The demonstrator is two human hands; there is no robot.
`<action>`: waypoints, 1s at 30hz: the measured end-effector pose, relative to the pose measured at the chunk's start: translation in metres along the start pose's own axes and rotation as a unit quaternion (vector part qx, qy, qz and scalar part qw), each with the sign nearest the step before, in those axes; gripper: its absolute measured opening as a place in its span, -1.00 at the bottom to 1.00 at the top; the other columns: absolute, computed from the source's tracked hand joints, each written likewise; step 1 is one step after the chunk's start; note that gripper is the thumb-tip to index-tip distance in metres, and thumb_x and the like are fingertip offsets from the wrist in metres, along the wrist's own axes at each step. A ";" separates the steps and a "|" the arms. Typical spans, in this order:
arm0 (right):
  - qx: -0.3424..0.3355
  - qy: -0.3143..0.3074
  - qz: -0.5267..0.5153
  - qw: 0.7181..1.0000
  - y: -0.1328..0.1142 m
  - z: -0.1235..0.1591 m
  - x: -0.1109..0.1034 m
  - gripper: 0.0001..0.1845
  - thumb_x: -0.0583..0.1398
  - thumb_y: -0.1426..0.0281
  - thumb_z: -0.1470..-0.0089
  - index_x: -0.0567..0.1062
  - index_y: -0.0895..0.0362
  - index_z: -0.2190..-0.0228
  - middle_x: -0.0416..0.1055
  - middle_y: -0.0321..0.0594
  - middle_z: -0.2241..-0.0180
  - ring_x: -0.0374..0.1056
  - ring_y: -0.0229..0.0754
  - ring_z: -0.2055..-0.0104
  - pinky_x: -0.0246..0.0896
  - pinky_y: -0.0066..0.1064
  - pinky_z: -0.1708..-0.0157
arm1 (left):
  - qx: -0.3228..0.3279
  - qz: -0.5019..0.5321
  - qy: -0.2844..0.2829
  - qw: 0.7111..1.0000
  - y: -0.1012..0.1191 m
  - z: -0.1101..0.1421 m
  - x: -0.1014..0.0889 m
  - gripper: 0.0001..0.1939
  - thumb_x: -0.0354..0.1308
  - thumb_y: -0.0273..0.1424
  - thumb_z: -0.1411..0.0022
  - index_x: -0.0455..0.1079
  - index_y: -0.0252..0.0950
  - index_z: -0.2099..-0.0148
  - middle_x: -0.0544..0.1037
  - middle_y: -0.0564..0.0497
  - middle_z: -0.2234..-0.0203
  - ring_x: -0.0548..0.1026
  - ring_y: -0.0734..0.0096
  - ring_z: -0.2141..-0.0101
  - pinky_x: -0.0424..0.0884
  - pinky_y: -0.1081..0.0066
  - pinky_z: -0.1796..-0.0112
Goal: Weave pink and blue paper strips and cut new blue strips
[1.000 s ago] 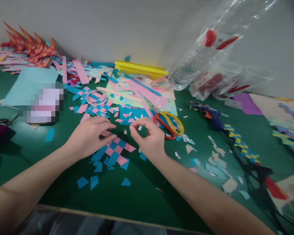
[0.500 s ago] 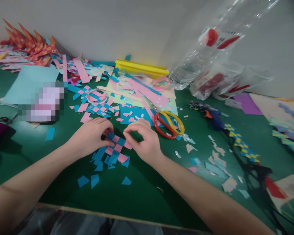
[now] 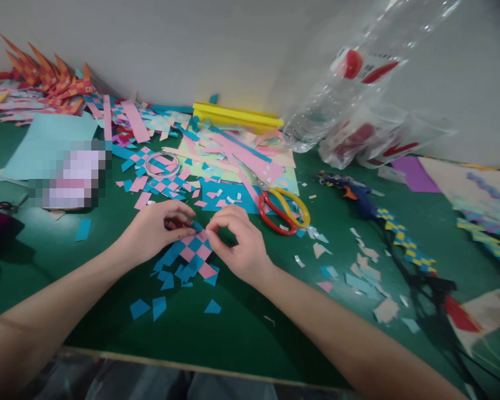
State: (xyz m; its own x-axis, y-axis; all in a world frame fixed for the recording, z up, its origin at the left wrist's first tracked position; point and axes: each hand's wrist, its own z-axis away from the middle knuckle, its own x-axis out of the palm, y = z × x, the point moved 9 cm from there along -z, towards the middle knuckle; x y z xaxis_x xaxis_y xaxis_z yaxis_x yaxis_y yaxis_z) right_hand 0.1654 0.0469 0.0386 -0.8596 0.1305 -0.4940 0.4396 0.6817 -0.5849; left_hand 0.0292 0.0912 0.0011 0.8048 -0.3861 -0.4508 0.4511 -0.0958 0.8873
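Note:
A small woven mat of pink and blue paper strips [image 3: 194, 253] lies on the green table [image 3: 241, 328] in front of me. My left hand [image 3: 156, 228] pinches its upper left corner with fingers curled. My right hand [image 3: 237, 241] pinches the upper right edge of the same mat, thumb and forefinger pressed together. The two hands nearly touch above the mat. Loose blue offcuts [image 3: 150, 307] lie just below it.
Red and yellow scissors [image 3: 283, 208] lie to the right of my right hand. A tape ring [image 3: 162, 165] and piles of pink and blue strips sit behind. A blue glue gun [image 3: 358, 194], clear plastic bags [image 3: 358, 100] and a yellow box [image 3: 237, 115] stand further back.
My right hand came down from above the table to the woven mat and closed on its edge. My left hand curled from flat pressing into a pinch on the mat's corner.

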 end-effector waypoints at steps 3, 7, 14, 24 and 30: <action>-0.009 0.029 -0.025 0.999 -0.001 0.000 -0.003 -0.87 0.16 0.50 -0.05 0.36 0.06 0.48 0.45 -0.30 0.47 0.44 -0.21 0.34 0.30 -0.16 0.08 | -0.023 0.018 0.008 1.000 -0.005 0.000 0.000 -0.70 0.29 -0.24 -0.05 0.42 -0.29 0.20 0.62 -0.01 0.40 0.58 0.32 0.37 0.50 0.37 0.32; -0.024 0.037 -0.040 0.998 -0.004 0.001 -0.003 -0.86 0.18 0.55 0.02 0.38 0.07 0.50 0.48 -0.31 0.49 0.51 -0.18 0.30 0.34 -0.15 0.05 | -0.037 0.032 0.010 0.999 -0.007 0.000 0.000 -0.66 0.32 -0.20 -0.02 0.41 -0.30 0.22 0.63 -0.02 0.43 0.59 0.29 0.37 0.51 0.38 0.34; -0.020 0.029 -0.027 0.999 -0.004 0.001 -0.001 -0.87 0.18 0.53 0.02 0.40 0.06 0.51 0.50 -0.34 0.51 0.53 -0.16 0.29 0.35 -0.13 0.03 | -0.037 0.038 0.015 0.998 -0.004 0.000 0.000 -0.68 0.31 -0.16 -0.02 0.46 -0.31 0.30 0.64 -0.03 0.44 0.60 0.25 0.35 0.53 0.35 0.29; -0.030 0.028 -0.026 0.999 -0.003 0.002 0.001 -0.86 0.17 0.54 0.03 0.40 0.05 0.51 0.50 -0.34 0.51 0.52 -0.18 0.31 0.38 -0.20 0.09 | -0.038 0.049 -0.001 0.998 -0.009 -0.001 0.004 -0.69 0.28 -0.16 -0.06 0.49 -0.31 0.27 0.65 -0.04 0.41 0.61 0.24 0.32 0.54 0.32 0.25; -0.022 -0.002 0.012 1.000 -0.002 0.000 0.003 -0.85 0.19 0.51 0.03 0.38 0.03 0.54 0.41 -0.39 0.57 0.46 -0.15 0.23 0.17 -0.05 -0.07 | -0.053 0.086 -0.017 0.995 -0.013 0.000 0.008 -0.73 0.30 -0.26 -0.05 0.47 -0.30 0.22 0.64 -0.04 0.38 0.61 0.27 0.31 0.54 0.34 0.25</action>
State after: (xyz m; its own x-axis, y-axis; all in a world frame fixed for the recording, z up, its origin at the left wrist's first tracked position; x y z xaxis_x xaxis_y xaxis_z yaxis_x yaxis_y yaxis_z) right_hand 0.1616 0.0459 0.0382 -0.8485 0.1442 -0.5092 0.4475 0.7092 -0.5448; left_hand 0.0298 0.0895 -0.0143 0.8608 -0.4189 -0.2891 0.3481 0.0703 0.9348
